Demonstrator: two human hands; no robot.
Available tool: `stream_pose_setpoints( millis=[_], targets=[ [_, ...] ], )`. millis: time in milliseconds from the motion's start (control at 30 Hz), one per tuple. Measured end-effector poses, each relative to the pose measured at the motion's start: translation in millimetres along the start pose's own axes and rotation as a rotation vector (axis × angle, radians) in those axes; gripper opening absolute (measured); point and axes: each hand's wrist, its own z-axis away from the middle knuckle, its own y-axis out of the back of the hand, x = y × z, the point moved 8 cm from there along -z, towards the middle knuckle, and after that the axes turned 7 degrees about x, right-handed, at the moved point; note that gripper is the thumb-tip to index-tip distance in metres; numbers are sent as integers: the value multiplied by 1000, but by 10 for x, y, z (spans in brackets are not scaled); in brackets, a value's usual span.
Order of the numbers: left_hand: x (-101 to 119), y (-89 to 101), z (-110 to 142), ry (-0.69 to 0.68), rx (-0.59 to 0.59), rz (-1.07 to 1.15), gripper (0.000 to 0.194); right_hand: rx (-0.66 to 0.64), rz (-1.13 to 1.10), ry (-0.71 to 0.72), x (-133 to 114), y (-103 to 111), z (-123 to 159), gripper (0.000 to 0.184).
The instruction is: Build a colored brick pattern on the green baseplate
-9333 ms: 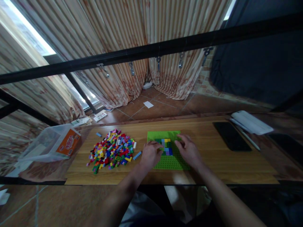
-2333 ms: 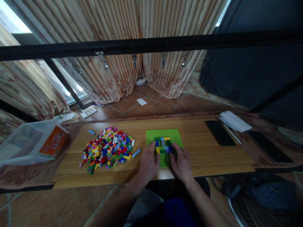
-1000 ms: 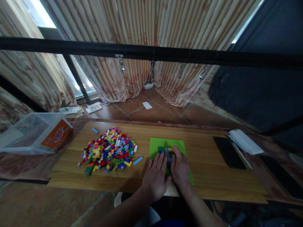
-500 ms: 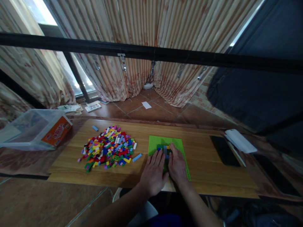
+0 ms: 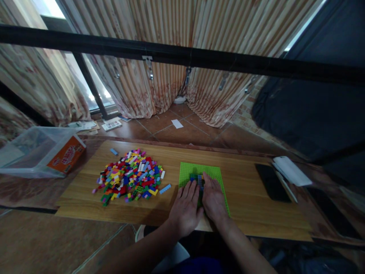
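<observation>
A bright green baseplate (image 5: pixel 209 168) lies on the wooden board in front of me. On it sits a low structure of toy bricks (image 5: pixel 200 179) in blue, green and yellow, partly covered by my hands. My left hand (image 5: pixel 186 208) lies over the near left side of the structure, its fingers stretched out and pointing away from me. My right hand (image 5: pixel 213 198) rests along the right side, fingers extended too. Both palms face down, and the parts of the bricks under them are hidden.
A heap of loose mixed-colour bricks (image 5: pixel 131 176) lies left of the baseplate, with a light blue brick (image 5: pixel 165 189) at its edge. A clear plastic box (image 5: pixel 37 152) stands at far left. A black phone (image 5: pixel 272 182) and a white object (image 5: pixel 292 171) lie at right.
The camera view has shifted slightly. My right hand appears to have edged a little over the bricks, covering more of the yellow one; my left hand stays in place.
</observation>
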Motion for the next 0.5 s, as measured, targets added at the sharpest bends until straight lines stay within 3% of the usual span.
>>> stream_pose_setpoints(
  millis=[267, 500],
  targets=[
    [-13, -18, 15, -17, 24, -32, 61, -87, 90, 70, -144, -38, -32, 54],
    [-13, -21, 40, -25, 53, -61, 59, -20, -68, -8, 18, -78, 81, 54]
  ],
)
